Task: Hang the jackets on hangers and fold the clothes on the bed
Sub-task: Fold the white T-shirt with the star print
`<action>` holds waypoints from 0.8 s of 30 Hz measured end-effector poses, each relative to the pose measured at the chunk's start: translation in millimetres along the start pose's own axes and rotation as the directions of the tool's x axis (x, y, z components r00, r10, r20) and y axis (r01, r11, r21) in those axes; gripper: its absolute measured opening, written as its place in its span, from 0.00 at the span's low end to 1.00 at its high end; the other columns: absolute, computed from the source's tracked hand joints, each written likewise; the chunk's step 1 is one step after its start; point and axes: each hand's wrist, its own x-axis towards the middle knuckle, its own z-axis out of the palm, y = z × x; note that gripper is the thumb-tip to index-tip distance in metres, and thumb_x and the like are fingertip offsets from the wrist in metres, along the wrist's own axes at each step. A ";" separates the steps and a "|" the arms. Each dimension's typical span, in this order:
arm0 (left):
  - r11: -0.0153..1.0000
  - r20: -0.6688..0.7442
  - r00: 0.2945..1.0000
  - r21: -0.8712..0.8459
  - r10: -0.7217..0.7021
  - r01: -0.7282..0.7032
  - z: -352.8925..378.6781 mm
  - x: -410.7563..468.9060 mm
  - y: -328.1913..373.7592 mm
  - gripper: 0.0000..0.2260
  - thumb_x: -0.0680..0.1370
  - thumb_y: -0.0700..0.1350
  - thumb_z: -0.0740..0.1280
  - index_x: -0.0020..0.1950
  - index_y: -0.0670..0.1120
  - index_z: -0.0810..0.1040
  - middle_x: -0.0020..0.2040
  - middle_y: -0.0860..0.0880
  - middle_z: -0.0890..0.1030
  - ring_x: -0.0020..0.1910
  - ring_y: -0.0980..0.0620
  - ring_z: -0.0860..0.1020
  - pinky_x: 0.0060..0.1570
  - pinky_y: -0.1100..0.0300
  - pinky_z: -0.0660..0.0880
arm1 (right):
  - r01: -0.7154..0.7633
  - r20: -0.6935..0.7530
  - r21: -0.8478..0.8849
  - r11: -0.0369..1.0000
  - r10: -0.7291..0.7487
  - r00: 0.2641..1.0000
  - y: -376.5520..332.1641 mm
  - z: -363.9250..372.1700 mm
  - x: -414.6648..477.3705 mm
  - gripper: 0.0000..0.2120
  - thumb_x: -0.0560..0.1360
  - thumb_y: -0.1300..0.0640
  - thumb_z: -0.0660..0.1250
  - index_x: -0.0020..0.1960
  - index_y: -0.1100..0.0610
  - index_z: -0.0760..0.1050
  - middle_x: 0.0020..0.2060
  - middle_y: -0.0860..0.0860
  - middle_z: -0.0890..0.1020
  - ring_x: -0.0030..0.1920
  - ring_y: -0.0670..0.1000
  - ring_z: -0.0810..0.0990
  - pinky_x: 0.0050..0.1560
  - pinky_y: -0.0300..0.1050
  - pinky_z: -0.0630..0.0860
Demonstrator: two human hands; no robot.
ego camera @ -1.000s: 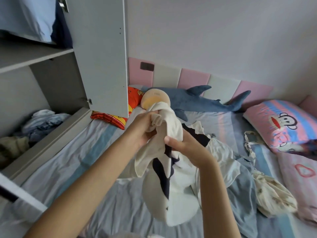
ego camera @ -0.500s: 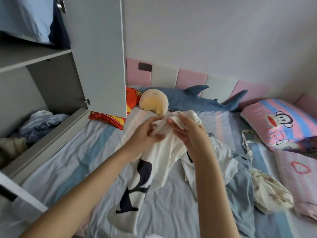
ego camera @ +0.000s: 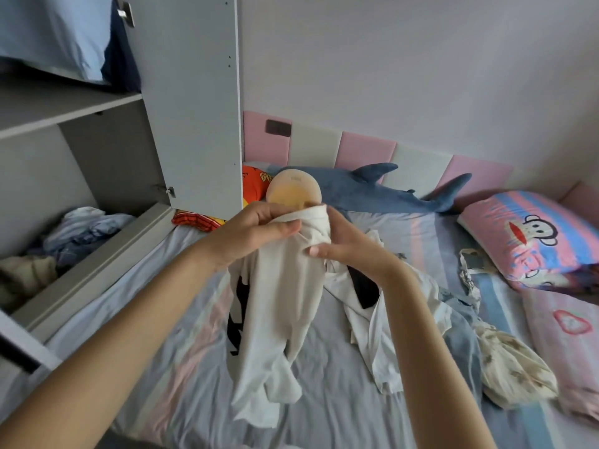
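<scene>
Cream-white cloth with a bold black print, the garment (ego camera: 282,303) is held up above the middle of the bed (ego camera: 155,335), its top bunched between two bare hands and its lower end hanging loose just over the sheet. The left hand (ego camera: 256,234) is curled round the bunched top from the left, with the thumb laid across the front. The right hand (ego camera: 350,251) grips the same bunch from the right, the cloth pinched between its thumb and curled fingers. To the right, on the sheet, a pile of clothes is seen: a white piece (ego camera: 382,338), a grey-blue piece (ego camera: 462,338) and a cream spotted cloth (ego camera: 515,374). Behind the hands a round tan cushion (ego camera: 293,189), a blue shark plush (ego camera: 372,192) and an orange cushion (ego camera: 256,186) are lined along the pink and white padded headboard (ego camera: 366,150). Yellow lettering is carried by the orange cushion, but it is half hidden and cannot be read. A cartoon monkey is printed on the pillow (ego camera: 531,234) at the far right. On the left, an open grey wardrobe door (ego camera: 194,102) stands edge-on near the left hand, with crumpled clothes (ego camera: 81,231) inside the wardrobe. A band of bare striped sheet lies between the garment and the wardrobe, and more in front, toward the near edge of the bed.
</scene>
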 end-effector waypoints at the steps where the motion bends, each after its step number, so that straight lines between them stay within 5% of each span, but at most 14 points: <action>1: 1.000 -0.011 1.000 -0.009 0.005 -0.005 -1.8 -0.8 1.7 0.08 0.74 0.45 0.65 0.44 0.52 0.85 0.42 0.52 0.83 0.44 0.57 0.79 0.46 0.68 0.73 | 0.003 0.037 0.068 0.998 -0.006 0.999 0.9 -1.1 0.9 0.31 0.67 0.46 0.75 0.65 0.53 0.70 0.60 0.48 0.79 0.61 0.47 0.77 0.60 0.44 0.74; 3: 1.000 -0.098 0.995 0.009 0.021 -0.020 -9.9 -1.2 -0.2 0.07 0.75 0.45 0.67 0.43 0.52 0.85 0.43 0.55 0.84 0.46 0.60 0.79 0.47 0.70 0.72 | 0.037 -0.038 0.147 0.988 -0.032 0.999 3.7 -1.4 -1.7 0.14 0.71 0.50 0.71 0.51 0.58 0.78 0.43 0.49 0.83 0.45 0.48 0.81 0.46 0.40 0.75; 6: 0.991 -0.197 0.980 0.131 0.034 -0.008 -28.7 -6.0 -12.3 0.07 0.77 0.42 0.65 0.49 0.51 0.82 0.43 0.58 0.83 0.46 0.62 0.79 0.47 0.70 0.71 | 0.225 -0.367 0.119 0.967 -0.168 0.915 -4.6 -1.8 -6.3 0.23 0.74 0.47 0.66 0.39 0.70 0.72 0.32 0.55 0.71 0.34 0.50 0.68 0.35 0.40 0.64; 8: 0.954 -0.184 0.981 0.301 0.057 0.001 -36.2 -11.2 -27.2 0.09 0.77 0.42 0.68 0.52 0.55 0.80 0.44 0.62 0.82 0.45 0.63 0.78 0.47 0.71 0.71 | 0.302 -0.496 -0.086 0.950 -0.303 0.814 -20.8 -0.6 -6.8 0.17 0.76 0.53 0.64 0.34 0.63 0.70 0.29 0.49 0.67 0.32 0.45 0.64 0.33 0.37 0.60; 11: 0.883 -0.185 0.982 0.463 0.018 0.072 -38.5 -19.7 -58.9 0.10 0.76 0.42 0.66 0.50 0.57 0.77 0.43 0.62 0.81 0.43 0.63 0.78 0.43 0.70 0.71 | 0.364 -0.521 -0.307 0.879 -0.476 0.709 -52.2 6.7 -8.2 0.12 0.78 0.59 0.63 0.37 0.47 0.72 0.27 0.40 0.70 0.30 0.40 0.67 0.33 0.31 0.61; 15: 0.817 -0.303 0.952 0.560 0.053 0.133 -50.5 -35.7 -105.7 0.09 0.76 0.42 0.66 0.46 0.57 0.75 0.44 0.54 0.80 0.43 0.58 0.78 0.43 0.57 0.73 | 0.448 -0.655 -0.187 0.874 -0.451 0.607 -63.3 -6.3 -7.0 0.07 0.78 0.62 0.63 0.43 0.54 0.76 0.30 0.36 0.75 0.35 0.35 0.70 0.38 0.31 0.66; 19: 0.880 -0.466 0.879 0.455 0.101 0.140 -48.3 -43.6 -117.7 0.21 0.74 0.33 0.67 0.45 0.62 0.70 0.48 0.57 0.76 0.40 0.56 0.79 0.41 0.59 0.75 | 0.396 -0.657 -0.204 0.895 -0.425 0.622 -60.0 -23.5 -8.6 0.05 0.77 0.63 0.64 0.44 0.56 0.77 0.31 0.35 0.77 0.36 0.35 0.72 0.40 0.30 0.67; 24: 0.875 -0.446 0.866 0.483 0.228 0.018 -44.5 -38.3 -109.0 0.19 0.76 0.32 0.62 0.51 0.59 0.73 0.51 0.60 0.74 0.47 0.58 0.76 0.43 0.68 0.72 | 0.335 -0.671 -0.227 0.914 -0.396 0.627 -54.2 -30.5 -11.4 0.07 0.77 0.62 0.66 0.41 0.53 0.76 0.29 0.35 0.77 0.34 0.35 0.71 0.38 0.29 0.66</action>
